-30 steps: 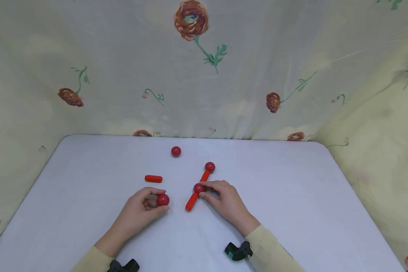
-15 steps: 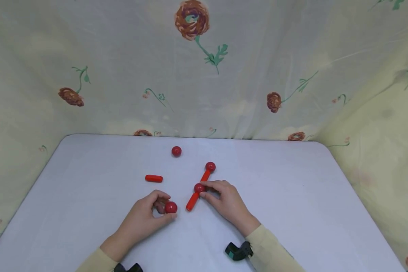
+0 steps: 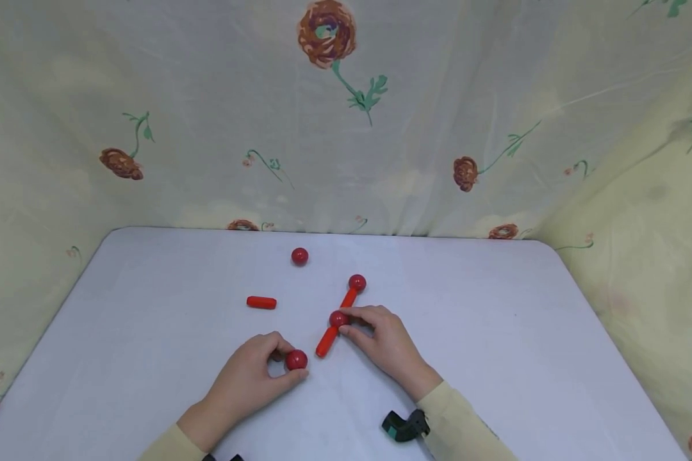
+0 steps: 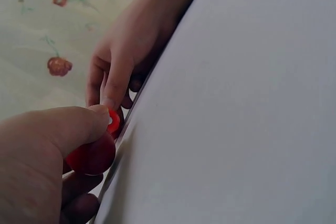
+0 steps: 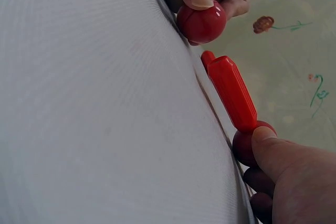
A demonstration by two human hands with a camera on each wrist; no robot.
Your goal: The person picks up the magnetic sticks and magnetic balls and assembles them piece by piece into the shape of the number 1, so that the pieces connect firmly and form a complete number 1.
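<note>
My left hand [image 3: 248, 378] pinches a loose shiny red ball [image 3: 296, 360] between thumb and fingers. Just to its right, my right hand [image 3: 387, 339] grips the middle ball [image 3: 338, 319] of a joined red piece. One orange-red rod [image 3: 326, 342] runs from that ball towards me; another rod [image 3: 348, 298] leads away to a far end ball [image 3: 357, 282]. In the right wrist view, the near rod [image 5: 233, 95] shows ribbed sides, and its free end points at the held ball [image 5: 202, 23] across a small gap. My right fingers partly hide the middle ball.
A loose orange-red rod [image 3: 261, 302] lies on the white table [image 3: 467, 288] beyond my left hand. Farther back sits another red ball [image 3: 300, 257]. A flower-patterned cloth [image 3: 207, 96] hangs behind the table. Each wrist wears a dark device; the right one [image 3: 405, 426] shows well.
My left hand has carried its ball right and towards me, from left of the near rod to close by its free end. The right hand and the joined piece hold still.
</note>
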